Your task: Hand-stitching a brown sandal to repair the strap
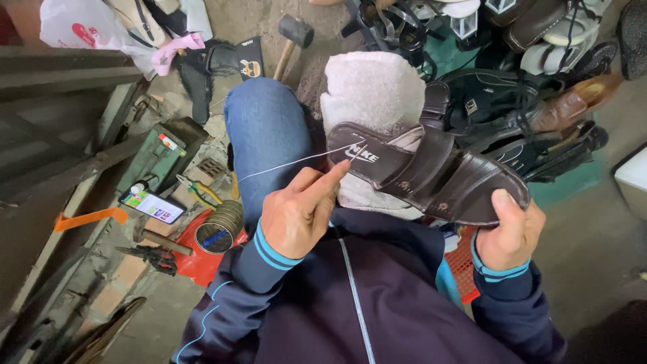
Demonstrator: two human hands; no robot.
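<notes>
A dark brown leather sandal [431,176] with two straps lies across a white cloth [371,87] on my right knee. My right hand [509,232] grips its near end, thumb on the footbed. My left hand [300,210] sits at the sandal's other end, fingers pinched on a thin white thread [290,162] that runs from the sole's edge out to the left over my blue jeans [266,135]. Whether a needle is in the fingers cannot be seen.
On the ground left lie a phone [151,205], a round tin [219,229] on red plastic [202,259], pliers [199,192], a green box [158,152]. A mallet [291,37] lies ahead. A pile of shoes [539,74] fills the upper right.
</notes>
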